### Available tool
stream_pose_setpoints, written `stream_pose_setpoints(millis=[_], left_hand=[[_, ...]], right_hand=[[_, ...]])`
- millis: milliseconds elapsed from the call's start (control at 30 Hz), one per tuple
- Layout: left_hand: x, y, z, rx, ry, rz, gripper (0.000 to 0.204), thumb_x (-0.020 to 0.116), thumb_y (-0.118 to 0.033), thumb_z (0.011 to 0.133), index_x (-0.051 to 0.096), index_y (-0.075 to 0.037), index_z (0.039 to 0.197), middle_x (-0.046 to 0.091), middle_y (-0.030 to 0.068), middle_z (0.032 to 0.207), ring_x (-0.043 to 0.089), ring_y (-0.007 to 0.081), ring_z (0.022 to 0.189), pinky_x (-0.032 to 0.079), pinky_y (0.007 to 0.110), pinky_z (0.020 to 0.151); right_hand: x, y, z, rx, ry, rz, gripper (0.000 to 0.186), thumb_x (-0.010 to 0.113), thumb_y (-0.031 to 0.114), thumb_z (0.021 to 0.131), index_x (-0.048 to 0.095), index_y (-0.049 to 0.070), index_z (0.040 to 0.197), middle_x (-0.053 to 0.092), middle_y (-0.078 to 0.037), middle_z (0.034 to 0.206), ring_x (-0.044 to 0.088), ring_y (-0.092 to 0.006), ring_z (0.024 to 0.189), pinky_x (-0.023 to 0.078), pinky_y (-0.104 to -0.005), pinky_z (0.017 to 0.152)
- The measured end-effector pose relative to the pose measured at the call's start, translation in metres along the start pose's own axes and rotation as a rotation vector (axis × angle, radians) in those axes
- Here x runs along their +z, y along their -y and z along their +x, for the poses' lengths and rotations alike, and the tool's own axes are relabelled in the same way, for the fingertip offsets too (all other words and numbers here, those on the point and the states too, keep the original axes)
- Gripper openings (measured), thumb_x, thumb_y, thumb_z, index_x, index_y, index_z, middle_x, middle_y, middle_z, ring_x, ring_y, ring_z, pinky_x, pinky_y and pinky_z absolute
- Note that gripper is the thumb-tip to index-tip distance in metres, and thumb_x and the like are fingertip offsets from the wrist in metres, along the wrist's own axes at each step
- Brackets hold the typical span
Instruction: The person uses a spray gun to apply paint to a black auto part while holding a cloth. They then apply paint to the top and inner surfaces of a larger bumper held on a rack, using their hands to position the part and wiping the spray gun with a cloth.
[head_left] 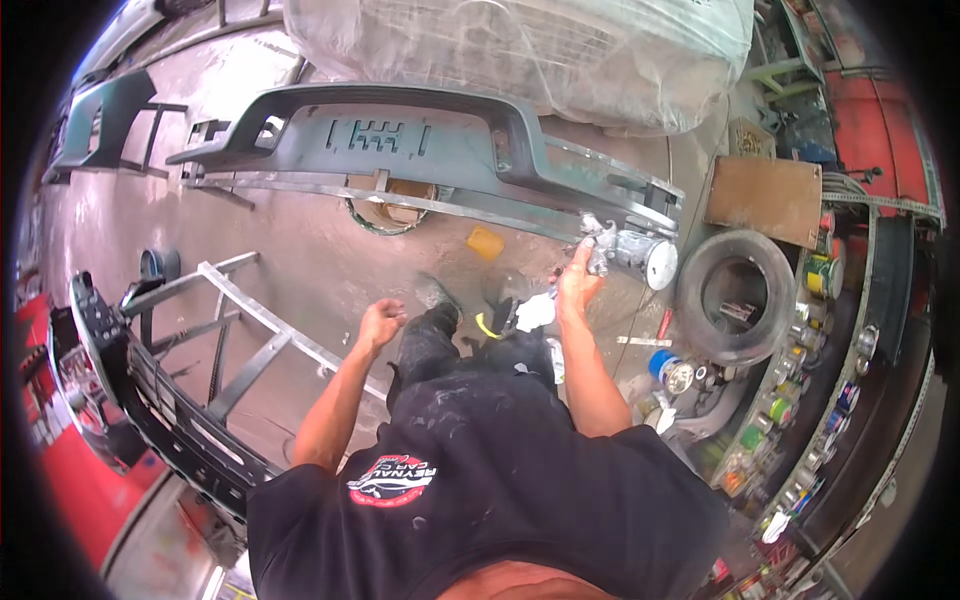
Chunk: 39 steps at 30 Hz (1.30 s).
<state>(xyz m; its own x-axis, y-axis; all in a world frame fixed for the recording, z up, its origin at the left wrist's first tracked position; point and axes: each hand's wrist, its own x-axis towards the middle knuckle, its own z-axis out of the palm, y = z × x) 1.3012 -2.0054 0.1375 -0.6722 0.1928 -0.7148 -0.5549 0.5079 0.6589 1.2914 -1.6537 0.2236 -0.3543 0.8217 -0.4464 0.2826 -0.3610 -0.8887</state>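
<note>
You are gripping a silver metal spray gun with a round cup [625, 250] in your right hand [577, 283], holding it just beside the right end of the grey plastic bumper [450, 150] resting on a metal stand. Your left hand [380, 323] is curling loosely closed, holding nothing, well apart from the gun. The bumper is showing an even grey coat, so coverage appears well advanced.
</note>
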Motion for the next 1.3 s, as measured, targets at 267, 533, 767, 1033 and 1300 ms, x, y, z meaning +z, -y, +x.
stream_pose_setpoints(millis=[267,533,767,1033,1300], left_hand=[[0.012,-0.032,0.039,-0.051,-0.06,0.055,0.038,0.06,-0.028,0.093,0.064,0.002,0.116,0.073,0.0155,0.096,0.069,0.0231,0.083,0.053,0.035,0.078],[0.128,-0.097,0.088,-0.138,0.57,-0.189,0.032,0.054,-0.025,0.1,0.063,0.0,0.118,0.069,0.0087,0.109,0.065,0.0198,0.1,0.05,0.032,0.088],[0.095,-0.086,0.114,-0.528,0.853,-0.612,0.024,0.061,-0.018,0.097,0.062,-0.001,0.114,0.067,0.0059,0.105,0.066,0.0175,0.095,0.054,0.034,0.084],[0.059,-0.08,0.137,-0.552,1.021,-0.478,0.03,0.061,-0.021,0.097,0.06,0.003,0.114,0.066,0.008,0.105,0.064,0.0192,0.096,0.053,0.036,0.088],[0.048,-0.079,0.141,-0.302,0.787,-0.041,0.047,0.054,-0.042,0.099,0.063,0.004,0.106,0.069,0.0115,0.094,0.066,0.0234,0.091,0.051,0.037,0.081]], right_hand=[[0.048,-0.053,-0.018,0.153,-0.12,0.017,0.046,0.06,0.047,0.095,0.058,0.001,0.093,0.051,-0.003,0.059,0.048,-0.0122,0.041,0.039,-0.0282,0.035],[0.05,-0.089,-0.004,0.203,-0.125,0.02,0.047,0.057,0.047,0.096,0.059,0.001,0.087,0.053,-0.004,0.058,0.049,-0.0131,0.04,0.039,-0.0292,0.036],[0.072,-0.08,-0.023,0.255,-0.264,0.043,0.048,0.058,0.049,0.095,0.058,0.002,0.086,0.05,-0.003,0.056,0.05,-0.0132,0.042,0.04,-0.0287,0.037],[0.105,-0.073,-0.047,0.2,-0.272,0.023,0.053,0.057,0.053,0.094,0.057,0.001,0.085,0.05,-0.003,0.055,0.05,-0.0136,0.041,0.04,-0.0303,0.038],[0.11,-0.082,-0.034,0.178,-0.326,-0.073,0.05,0.056,0.05,0.096,0.062,0.001,0.086,0.049,-0.002,0.053,0.049,-0.0125,0.04,0.038,-0.0303,0.038]])
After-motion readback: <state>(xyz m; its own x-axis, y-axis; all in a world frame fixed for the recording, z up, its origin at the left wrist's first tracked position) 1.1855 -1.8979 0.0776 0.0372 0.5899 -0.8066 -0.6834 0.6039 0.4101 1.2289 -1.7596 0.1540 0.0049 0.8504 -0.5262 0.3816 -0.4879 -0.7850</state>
